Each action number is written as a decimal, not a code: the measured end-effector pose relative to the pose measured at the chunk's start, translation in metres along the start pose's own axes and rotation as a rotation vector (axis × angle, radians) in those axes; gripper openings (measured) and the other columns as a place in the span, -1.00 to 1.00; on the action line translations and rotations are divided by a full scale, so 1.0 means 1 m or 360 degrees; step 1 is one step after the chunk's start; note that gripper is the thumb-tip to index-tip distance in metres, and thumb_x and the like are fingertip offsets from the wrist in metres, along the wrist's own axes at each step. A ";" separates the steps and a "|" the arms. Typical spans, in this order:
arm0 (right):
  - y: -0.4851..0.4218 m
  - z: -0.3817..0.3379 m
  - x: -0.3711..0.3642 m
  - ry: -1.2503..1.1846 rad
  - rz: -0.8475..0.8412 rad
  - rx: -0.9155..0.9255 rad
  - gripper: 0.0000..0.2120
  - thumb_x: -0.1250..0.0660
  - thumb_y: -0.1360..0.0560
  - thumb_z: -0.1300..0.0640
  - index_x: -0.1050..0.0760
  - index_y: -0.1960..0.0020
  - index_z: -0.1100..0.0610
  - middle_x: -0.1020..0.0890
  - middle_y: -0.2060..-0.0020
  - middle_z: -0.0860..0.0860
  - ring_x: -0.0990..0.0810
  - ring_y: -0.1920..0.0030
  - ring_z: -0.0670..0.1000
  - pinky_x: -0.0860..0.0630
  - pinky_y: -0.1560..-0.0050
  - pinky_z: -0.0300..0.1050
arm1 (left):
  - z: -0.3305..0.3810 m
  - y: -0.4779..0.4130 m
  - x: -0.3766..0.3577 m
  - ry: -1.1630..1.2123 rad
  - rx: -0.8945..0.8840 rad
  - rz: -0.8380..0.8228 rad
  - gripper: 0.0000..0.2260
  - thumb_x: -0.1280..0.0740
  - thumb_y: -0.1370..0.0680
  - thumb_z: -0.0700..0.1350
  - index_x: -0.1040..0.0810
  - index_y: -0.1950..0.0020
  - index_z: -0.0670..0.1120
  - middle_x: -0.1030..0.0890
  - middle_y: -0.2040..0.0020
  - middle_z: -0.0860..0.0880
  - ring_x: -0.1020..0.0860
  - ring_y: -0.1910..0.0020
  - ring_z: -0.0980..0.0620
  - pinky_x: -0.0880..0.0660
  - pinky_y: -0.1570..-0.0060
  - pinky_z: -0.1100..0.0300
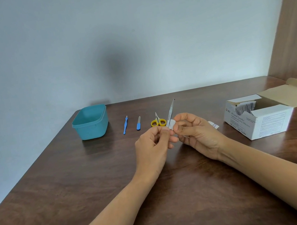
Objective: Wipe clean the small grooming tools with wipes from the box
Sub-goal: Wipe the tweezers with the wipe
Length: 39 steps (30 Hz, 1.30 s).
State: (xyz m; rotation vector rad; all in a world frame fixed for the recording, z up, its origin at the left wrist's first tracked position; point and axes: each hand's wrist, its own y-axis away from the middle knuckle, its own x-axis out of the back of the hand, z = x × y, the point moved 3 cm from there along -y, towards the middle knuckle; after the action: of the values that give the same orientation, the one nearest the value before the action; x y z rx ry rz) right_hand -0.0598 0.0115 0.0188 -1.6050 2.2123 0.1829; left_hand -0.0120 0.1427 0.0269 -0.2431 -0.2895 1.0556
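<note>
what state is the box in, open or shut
Open. The box has its lid flap folded back to the right, and swab packets show inside.

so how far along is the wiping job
Done: the box is open and a torn wrapper lies on the table. In hand: the left hand holds the tweezers, the right hand pinches a wipe against them. Left, apparently: scissors, file and blue pick, lying in a row.
</note>
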 end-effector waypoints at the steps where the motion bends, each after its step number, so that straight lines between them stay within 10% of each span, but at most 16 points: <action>1: 0.001 -0.001 -0.001 0.0006 0.0006 0.0001 -0.65 -0.50 -0.14 0.20 -0.51 0.09 0.13 -0.65 0.37 -0.03 -0.58 0.31 -0.10 -0.46 0.15 -0.24 | -0.001 -0.001 0.000 0.0001 0.0005 0.0010 -0.81 -0.26 -0.59 -0.20 -0.63 0.14 -0.18 -0.68 0.31 -0.04 -0.51 0.45 0.23 -0.39 0.39 0.48; 23: 0.008 -0.008 -0.005 0.0361 0.0351 0.0347 -0.83 -0.43 -0.39 0.38 -0.55 0.18 0.14 -0.66 0.43 -0.04 -0.55 0.38 -0.18 -0.44 0.27 -0.28 | 0.001 0.001 0.002 -0.0206 -0.0129 0.0051 -0.82 -0.28 -0.59 -0.13 -0.63 0.15 -0.13 -0.66 0.36 0.05 -0.56 0.40 0.23 -0.50 0.26 0.40; 39: 0.007 -0.002 -0.009 0.0121 0.0122 0.0064 -0.82 -0.34 -0.44 0.37 -0.49 0.13 0.10 -0.64 0.37 -0.08 -0.56 0.30 -0.14 -0.46 0.16 -0.25 | 0.000 0.000 0.002 -0.0036 -0.0001 0.0054 -0.80 -0.27 -0.58 -0.18 -0.64 0.17 -0.14 -0.66 0.34 -0.04 -0.52 0.42 0.23 -0.41 0.36 0.47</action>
State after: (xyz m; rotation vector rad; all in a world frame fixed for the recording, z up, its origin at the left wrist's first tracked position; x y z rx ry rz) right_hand -0.0641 0.0211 0.0233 -1.5312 2.3214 0.0999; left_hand -0.0107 0.1448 0.0267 -0.2372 -0.3069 1.0927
